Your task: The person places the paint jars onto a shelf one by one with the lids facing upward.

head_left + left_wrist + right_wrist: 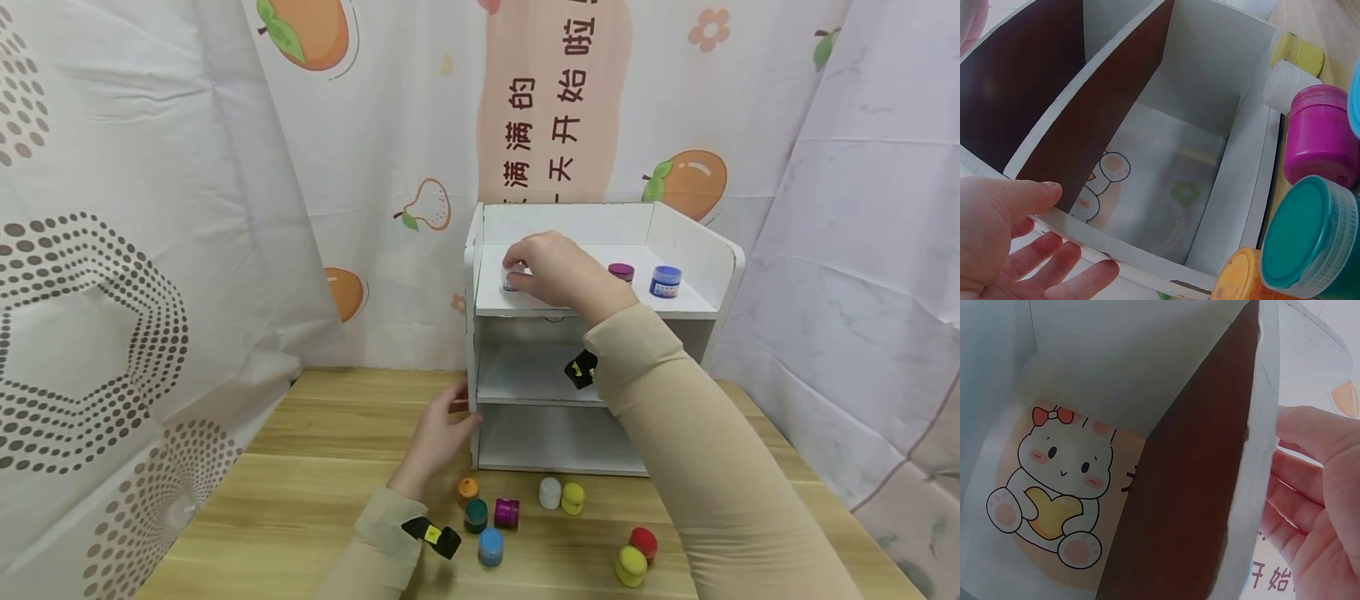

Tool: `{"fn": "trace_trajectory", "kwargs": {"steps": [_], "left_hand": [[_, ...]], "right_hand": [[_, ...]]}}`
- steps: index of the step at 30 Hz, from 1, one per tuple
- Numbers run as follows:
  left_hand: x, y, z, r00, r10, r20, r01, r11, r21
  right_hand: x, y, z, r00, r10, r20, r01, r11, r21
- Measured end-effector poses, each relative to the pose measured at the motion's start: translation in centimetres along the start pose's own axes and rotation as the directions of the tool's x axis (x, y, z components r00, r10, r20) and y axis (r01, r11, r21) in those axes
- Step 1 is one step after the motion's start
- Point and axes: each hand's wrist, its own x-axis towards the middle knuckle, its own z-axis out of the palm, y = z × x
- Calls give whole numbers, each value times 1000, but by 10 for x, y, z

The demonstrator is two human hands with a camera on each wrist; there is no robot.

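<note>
Curtain (pixel 420 108) with “满满的”; left hand (pixel 440 435) loosely spread against shelf (pixel 532 372), right hand (pixel 560 271) in pinch on perhaps white jar (pixel 511 284).

Back cloth (pixel 397 117): white, printed with fruit (pixel 315 33), flowers (pixel 708 30), dark characters (pixel 519 133). Left cloth (pixel 135 158): creased, brown dot patterns (pixel 161 317). Right cloth (pixel 840 250): pale, creased. Table (pixel 337 467): light wood grain. Light: soft, fairly even.

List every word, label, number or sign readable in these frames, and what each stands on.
"满满的": pink patch of the curtain, left column, head view.
"天开始啦": same patch, right column; characters at the ends are cut off or hidden.
"开始": same curtain, right wrist view.
Too small to read: labels on the dark blue jar and the held jar in the right hand; marks on the wrist straps' yellow tags.
</note>
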Motion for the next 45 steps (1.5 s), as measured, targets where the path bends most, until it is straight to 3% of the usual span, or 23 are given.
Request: {"fn": "trace_trajectory", "kwargs": {"steps": [12, 20, 29, 36, 41, 45], "left_hand": [[-1, 2, 0, 1000, 3, -5, -3, 1000, 2], [-1, 4, 0, 1000, -8, -3, 8, 1000, -12], [0, 5, 0, 1000, -7, -5, 7, 1000, -1], [0, 5, 0, 1000, -16, -10, 16, 1000, -3], [0, 5, 0, 1000, -7, -17, 8, 1000, 7], [0, 4, 0, 1000, 1, -10, -1, 1000, 14]], "right_hand": [[-3, 2, 2, 999, -6, -37, 7, 999, 32], [-17, 4, 0, 991, -44, -129, 52, 997, 54], [-45, 10, 7, 962, -139, -234, 157, 986, 62], [-69, 16, 16, 913, -254, -320, 287, 956, 61], [-85, 18, 25, 887, -322, -331, 356, 933, 47], [-101, 23, 33, 887, -348, -303, 377, 925, 42]]}}
